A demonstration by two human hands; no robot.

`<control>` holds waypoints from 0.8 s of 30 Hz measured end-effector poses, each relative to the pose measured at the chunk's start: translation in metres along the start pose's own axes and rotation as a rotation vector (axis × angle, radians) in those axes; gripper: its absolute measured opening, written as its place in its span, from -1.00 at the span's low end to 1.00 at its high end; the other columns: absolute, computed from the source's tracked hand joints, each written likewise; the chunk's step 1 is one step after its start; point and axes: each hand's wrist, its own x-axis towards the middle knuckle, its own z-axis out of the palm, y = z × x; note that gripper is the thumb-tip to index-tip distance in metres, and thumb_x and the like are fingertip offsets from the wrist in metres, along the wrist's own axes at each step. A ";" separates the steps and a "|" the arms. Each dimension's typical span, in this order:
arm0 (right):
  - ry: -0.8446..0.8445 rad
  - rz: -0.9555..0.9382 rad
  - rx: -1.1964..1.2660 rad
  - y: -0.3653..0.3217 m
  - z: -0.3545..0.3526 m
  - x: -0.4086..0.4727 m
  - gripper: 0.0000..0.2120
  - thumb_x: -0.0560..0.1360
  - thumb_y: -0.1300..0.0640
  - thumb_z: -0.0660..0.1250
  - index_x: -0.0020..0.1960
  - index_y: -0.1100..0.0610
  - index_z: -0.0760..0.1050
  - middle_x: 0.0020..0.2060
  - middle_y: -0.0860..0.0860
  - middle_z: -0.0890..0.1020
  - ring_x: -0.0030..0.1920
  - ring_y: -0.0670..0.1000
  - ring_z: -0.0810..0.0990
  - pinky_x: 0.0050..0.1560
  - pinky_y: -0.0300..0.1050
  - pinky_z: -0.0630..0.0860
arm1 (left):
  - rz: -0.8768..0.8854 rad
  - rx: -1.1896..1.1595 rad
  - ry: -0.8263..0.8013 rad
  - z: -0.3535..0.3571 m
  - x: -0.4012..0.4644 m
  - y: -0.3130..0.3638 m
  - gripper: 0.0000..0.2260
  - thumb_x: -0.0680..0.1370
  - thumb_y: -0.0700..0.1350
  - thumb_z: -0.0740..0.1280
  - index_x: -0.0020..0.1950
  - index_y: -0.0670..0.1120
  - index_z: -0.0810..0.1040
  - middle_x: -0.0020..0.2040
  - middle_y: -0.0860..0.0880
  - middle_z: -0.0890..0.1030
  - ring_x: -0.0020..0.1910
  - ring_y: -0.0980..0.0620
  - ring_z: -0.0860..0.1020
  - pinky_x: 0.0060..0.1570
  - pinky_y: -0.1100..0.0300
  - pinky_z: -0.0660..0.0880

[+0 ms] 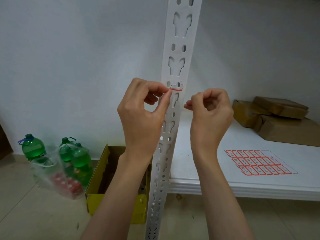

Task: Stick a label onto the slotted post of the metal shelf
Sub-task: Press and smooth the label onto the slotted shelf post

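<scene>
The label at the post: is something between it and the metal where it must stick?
Nothing visible. The label already lies against the slotted post, partly over the slot holes, and the left hand pinches its left end. The right hand is beside the post, apart from the label.

The white metal shelf board [225, 177] extends right from the slotted post [174, 108] and has a stepped front edge. A sheet of red-bordered labels [258, 162] lies flat on the board near its front edge; the upper right part of the sheet is bare backing. Toward the back right, three brown cardboard boxes [277, 116] rest on the board, one stacked across the other two.

The tiled floor [26, 205] lies below and left of the post. A yellow open-topped cardboard box [97, 187] stands on it just beside the post. Left of the box, green plastic bottles [32, 148] stand together, several inside a clear plastic bag [52, 170] that also contains red items too blurred to identify.
</scene>
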 end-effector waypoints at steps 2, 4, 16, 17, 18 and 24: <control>0.002 0.015 0.047 -0.004 -0.001 0.001 -0.95 0.51 0.31 0.38 -0.10 0.24 0.52 -0.26 0.12 0.64 -0.28 0.02 0.69 -0.14 0.05 0.69 | 0.008 0.003 -0.001 0.001 0.000 0.000 -0.90 0.53 -0.16 0.49 -0.04 -0.18 0.67 -0.09 -0.08 0.65 -0.15 0.10 0.58 -0.10 0.44 0.51; -0.013 -0.004 0.079 -0.009 0.000 0.001 -0.94 0.50 0.32 0.40 -0.10 0.23 0.53 -0.25 0.13 0.65 -0.24 0.04 0.70 -0.11 0.07 0.68 | 0.021 0.010 0.006 0.002 0.000 0.001 -0.90 0.53 -0.16 0.49 -0.02 -0.19 0.69 -0.09 -0.08 0.67 -0.15 0.07 0.60 -0.09 0.42 0.53; -0.080 -0.020 0.097 -0.011 0.001 -0.002 -0.92 0.56 0.21 0.43 0.02 0.16 0.68 -0.12 0.01 0.73 -0.11 -0.03 0.73 -0.07 -0.17 0.67 | 0.164 0.132 0.036 0.003 0.003 -0.001 -0.85 0.52 -0.15 0.51 0.01 -0.21 0.73 -0.13 -0.12 0.68 -0.16 0.02 0.60 -0.11 0.32 0.56; -0.079 -0.017 0.096 -0.010 0.001 -0.002 -0.92 0.55 0.20 0.44 0.03 0.17 0.68 -0.11 0.03 0.73 -0.11 -0.01 0.73 -0.06 -0.13 0.68 | 0.178 0.145 0.041 0.004 0.003 -0.001 -0.86 0.52 -0.15 0.50 -0.01 -0.21 0.73 -0.13 -0.12 0.67 -0.16 0.01 0.59 -0.12 0.32 0.55; -0.079 -0.015 0.098 -0.010 0.001 -0.001 -0.91 0.55 0.19 0.44 0.03 0.19 0.68 -0.12 0.04 0.73 -0.11 0.01 0.73 -0.05 -0.08 0.69 | 0.189 0.155 0.045 0.004 0.004 -0.002 -0.87 0.53 -0.15 0.49 -0.02 -0.22 0.72 -0.14 -0.13 0.67 -0.16 0.00 0.59 -0.12 0.31 0.55; -0.080 0.001 0.110 -0.011 0.002 -0.002 -0.95 0.55 0.18 0.44 -0.02 0.13 0.67 -0.17 0.00 0.73 -0.15 -0.02 0.73 -0.07 -0.14 0.68 | 0.194 0.161 0.037 0.008 0.006 0.000 -0.89 0.55 -0.18 0.44 -0.07 -0.22 0.68 -0.13 -0.13 0.62 -0.16 0.01 0.56 -0.13 0.33 0.51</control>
